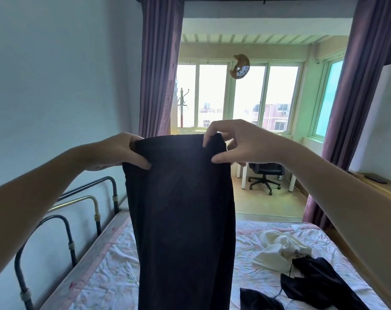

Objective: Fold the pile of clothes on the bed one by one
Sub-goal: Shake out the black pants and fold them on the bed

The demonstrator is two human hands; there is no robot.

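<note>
The bed (114, 274), its floral sheet rumpled, fills the lower frame below you, and everything here sits in relation to it. Above its middle hangs the dark garment (181, 220), held up at what looks like a ribbed waistband and falling straight down past the bottom edge of the view, so its lower end cannot be seen. On the bed to the right of it lies the rest of the pile: a cream garment (277, 249) and, just nearer you, crumpled black clothing (317, 285). Your left hand (120, 151) pinches the waistband's left corner, thumb in front. Your right hand (241, 142) pinches the right corner between thumb and fingertips. The hands are set apart, the band stretched between them. You appear to be squaring up one piece before folding. The next move likely calls for lowering it flat onto bare sheet, left of the pile.
</note>
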